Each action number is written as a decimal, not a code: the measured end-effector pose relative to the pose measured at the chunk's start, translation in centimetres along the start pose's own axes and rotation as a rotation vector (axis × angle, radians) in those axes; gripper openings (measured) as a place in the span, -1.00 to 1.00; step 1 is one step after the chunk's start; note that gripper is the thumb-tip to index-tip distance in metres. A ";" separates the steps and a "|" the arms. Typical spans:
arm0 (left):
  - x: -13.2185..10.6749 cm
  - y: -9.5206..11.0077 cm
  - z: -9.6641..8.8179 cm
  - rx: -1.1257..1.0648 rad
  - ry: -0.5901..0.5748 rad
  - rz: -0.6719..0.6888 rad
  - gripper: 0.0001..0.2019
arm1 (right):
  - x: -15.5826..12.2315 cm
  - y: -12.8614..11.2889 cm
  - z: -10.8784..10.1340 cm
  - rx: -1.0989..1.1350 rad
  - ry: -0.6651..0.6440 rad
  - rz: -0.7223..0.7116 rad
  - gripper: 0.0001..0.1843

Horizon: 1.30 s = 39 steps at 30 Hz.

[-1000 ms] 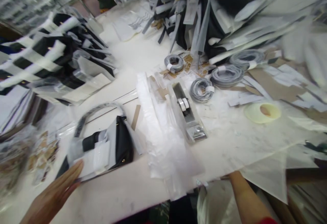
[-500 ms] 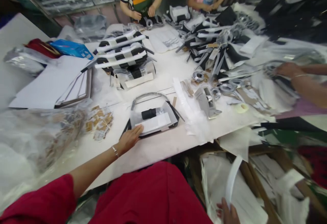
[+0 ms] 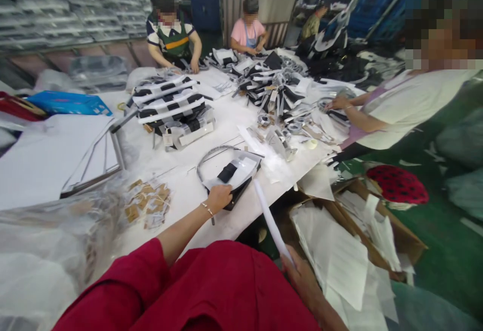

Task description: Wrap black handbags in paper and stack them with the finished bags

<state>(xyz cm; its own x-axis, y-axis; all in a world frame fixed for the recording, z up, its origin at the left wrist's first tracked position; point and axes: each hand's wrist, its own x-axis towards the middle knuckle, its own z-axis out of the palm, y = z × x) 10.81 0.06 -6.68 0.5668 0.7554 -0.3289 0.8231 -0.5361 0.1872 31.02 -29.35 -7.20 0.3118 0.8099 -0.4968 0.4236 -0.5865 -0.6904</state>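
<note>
On the near side of the table lies a black handbag (image 3: 237, 197) with a wrapped loop handle (image 3: 207, 157). Whitish wrapping and a small black piece (image 3: 227, 172) show on its upper face. My left hand (image 3: 221, 197) is closed on the bag's near edge, its fingertips partly hidden. Low at the right, my right hand (image 3: 296, 265) grips the lower end of a long white strip (image 3: 269, 215), probably paper or foam. The strip slants up, its far end close to the bag's right side.
Several wrapped bags (image 3: 171, 104) are stacked at the back left. Paper tags (image 3: 149, 202) lie left of my hand, a metal tape dispenser (image 3: 279, 142) right of the bag. Open cartons (image 3: 407, 230) of white sheets stand below the table. A co-worker's hand (image 3: 339, 102) works at right.
My right hand has lifted the white strip up and left toward the bag. My left hand has gone from lying on the bag's front to gripping its edge. The view has tipped up and turned right.
</note>
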 end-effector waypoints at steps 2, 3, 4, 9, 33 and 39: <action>0.3 0.8 0.1 0.019 0.009 0.002 -0.76 | 0.5 -1.7 1.0 0.055 -0.076 -0.070 -0.45; 0.4 1.0 0.1 0.029 0.011 0.001 -0.76 | 0.8 -2.2 1.6 0.074 -0.097 -0.076 -0.47; 0.5 1.2 0.1 0.039 0.012 -0.001 -0.76 | 1.2 -2.5 2.2 0.085 -0.101 -0.060 -0.48; 0.8 1.3 0.1 0.080 0.001 -0.006 -0.76 | 2.6 -2.8 4.0 0.216 -0.216 0.025 -0.47; 0.8 1.8 -0.3 0.136 -0.070 -0.021 -0.77 | 17.9 -12.0 5.5 0.617 -0.030 0.104 -0.39; 1.1 1.7 -0.2 0.109 -0.083 0.042 -0.78 | 20.3 -14.4 5.5 0.638 0.125 0.150 -0.51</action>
<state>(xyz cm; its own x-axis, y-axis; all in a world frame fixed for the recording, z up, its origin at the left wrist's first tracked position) 12.81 0.08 -6.52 0.5919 0.7001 -0.3993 0.7875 -0.6078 0.1018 26.60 -4.42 -10.27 0.4407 0.6908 -0.5732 -0.2060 -0.5437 -0.8136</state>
